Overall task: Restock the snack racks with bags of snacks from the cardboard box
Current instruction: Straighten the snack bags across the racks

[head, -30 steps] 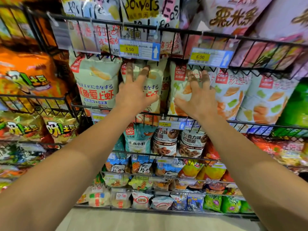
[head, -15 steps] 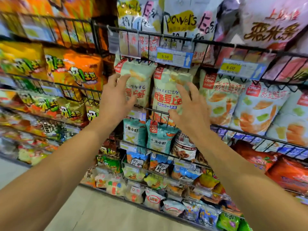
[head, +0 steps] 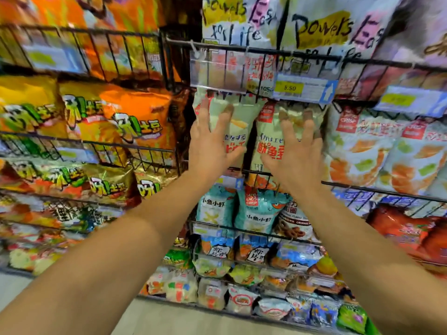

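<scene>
I'm looking at the wire snack racks (head: 266,54) filling the whole view, and compared with half a second ago the camera has swung a little further left: the orange and yellow potato chip bags (head: 130,117) on the left rack take up more of the picture now, and the floor strip at the bottom has narrowed. The cardboard box is nowhere in my view.

Next down in size, both forearms reach up from the bottom corners, much as before. The two pale green shrimp-cracker bags sit side by side on the middle shelf, under the yellow 5.50 price tag (head: 289,88). My left hand (head: 210,143) is flat on the left pale green bag (head: 232,122), fingers straight and spread, gripping nothing; earlier it sat lower and off to the bag's left edge, now it is squarely on the front. My right hand (head: 294,151) is spread wide against the right pale green bag (head: 268,136), fingers straight, fingertips reaching the bag's upper right; earlier it was lower, near the shelf wire. Neither hand curls round anything.

Below them, the teal fish-and-shrimp bags (head: 256,209) stand upright on the next shelf. The picture is motion-blurred, so the small print is unreadable.
</scene>
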`<action>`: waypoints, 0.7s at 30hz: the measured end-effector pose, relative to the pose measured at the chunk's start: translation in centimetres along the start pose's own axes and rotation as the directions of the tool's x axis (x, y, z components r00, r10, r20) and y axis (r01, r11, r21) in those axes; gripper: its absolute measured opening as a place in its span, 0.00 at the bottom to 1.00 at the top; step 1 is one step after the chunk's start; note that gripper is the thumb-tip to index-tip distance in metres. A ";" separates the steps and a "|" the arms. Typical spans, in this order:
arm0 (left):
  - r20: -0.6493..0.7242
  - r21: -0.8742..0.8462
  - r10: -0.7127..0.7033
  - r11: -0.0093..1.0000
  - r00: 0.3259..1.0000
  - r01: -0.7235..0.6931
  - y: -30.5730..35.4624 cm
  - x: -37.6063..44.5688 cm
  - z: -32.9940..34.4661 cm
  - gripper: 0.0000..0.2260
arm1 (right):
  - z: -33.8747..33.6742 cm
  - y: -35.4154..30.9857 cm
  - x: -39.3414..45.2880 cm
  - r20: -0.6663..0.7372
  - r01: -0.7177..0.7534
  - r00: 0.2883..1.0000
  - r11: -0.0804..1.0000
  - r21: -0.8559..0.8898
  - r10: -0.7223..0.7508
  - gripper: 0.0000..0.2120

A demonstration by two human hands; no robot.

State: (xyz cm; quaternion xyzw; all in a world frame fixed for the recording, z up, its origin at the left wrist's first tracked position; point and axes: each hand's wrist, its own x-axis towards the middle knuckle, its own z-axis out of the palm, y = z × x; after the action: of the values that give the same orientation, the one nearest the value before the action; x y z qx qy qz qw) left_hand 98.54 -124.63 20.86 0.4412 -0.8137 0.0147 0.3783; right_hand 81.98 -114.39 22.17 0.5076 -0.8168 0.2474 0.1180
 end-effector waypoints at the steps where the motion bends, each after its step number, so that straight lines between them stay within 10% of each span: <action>1: 0.003 0.015 -0.021 1.000 1.000 0.021 0.0 0.3 0.3 0.39 | 0.3 -0.1 0.3 -0.012 -0.004 1.000 1.000 -0.010 0.004 0.42; 21: 0.276 0.061 -0.164 0.986 0.947 0.153 0.9 3.0 -2.4 0.40 | -0.5 -1.0 2.0 0.120 -0.046 0.991 0.991 -0.123 0.061 0.47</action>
State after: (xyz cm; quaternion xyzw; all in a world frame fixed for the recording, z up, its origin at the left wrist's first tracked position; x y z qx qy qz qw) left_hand 98.33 -125.37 24.77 0.5098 -0.8205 -0.0625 0.2508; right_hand 81.92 -115.97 23.78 0.4916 -0.8494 0.1691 0.0907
